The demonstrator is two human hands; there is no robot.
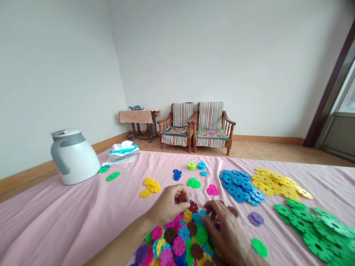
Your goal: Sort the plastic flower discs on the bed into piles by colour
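Both hands work at the near edge of the table (69,221), which is covered with a pink cloth. Under them lies a mixed heap (180,240) of toothed plastic discs in pink, blue, green, yellow, brown and purple.

The left hand (172,203) rests on the far side of this heap. Its fingers (181,195) are bent inward and pressed together at the tips, with a bit of blue showing below them. I cannot tell if they really grasp a disc. A dark red disc (193,206) lies just beside these fingertips.

The right hand (222,225) lies on the right side of the heap, palm down. Its fingers are loose and a little curved. They touch some brown discs (231,210) but are not closed around any of them.

Sorted groups lie further away on the cloth: a blue pile (241,186), a yellow pile (280,184) and a big green pile (318,225) on the right. Two purple discs (255,218) and one green disc (260,247) are near the right hand. Small groups of pink (212,190), green (193,183), blue (176,174) and yellow (149,186) discs lie beyond the hands.

At the left stand a white jug (73,157) and a tissue pack (124,150). Two wooden chairs (194,127) stand against the far wall.
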